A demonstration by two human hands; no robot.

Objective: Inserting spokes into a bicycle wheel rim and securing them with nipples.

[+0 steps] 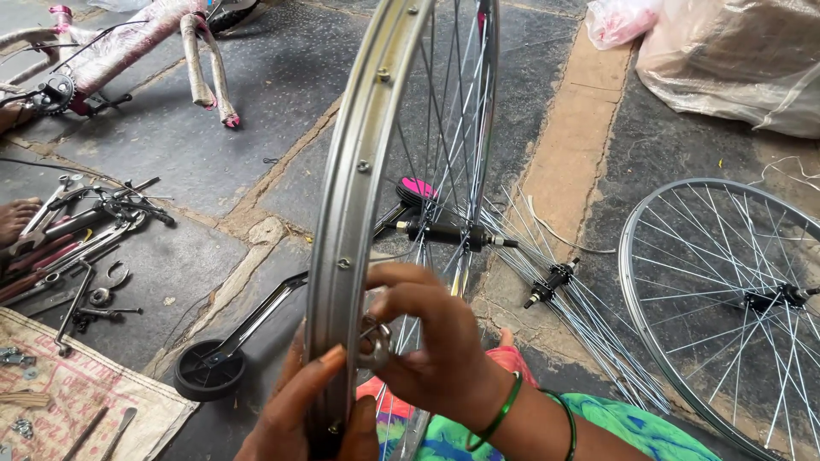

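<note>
A silver bicycle wheel rim (pixel 359 162) with thin spokes stands upright on edge in front of me, its black hub (pixel 448 233) in the middle. My left hand (pixel 303 414) grips the rim's near bottom edge, thumb lying across the channel. My right hand (pixel 423 337), with green bangles at the wrist, pinches a small round metal spoke tool (pixel 374 340) against the inside of the rim, where the spokes meet it.
A second spoked wheel (pixel 726 299) lies flat at right. A hub with loose spokes (pixel 555 282) lies behind. A small black trainer wheel with bracket (pixel 209 367), scattered tools (pixel 77 239), a sack (pixel 77 401), a pink bicycle frame (pixel 128 43) and plastic bags (pixel 735 51) surround me.
</note>
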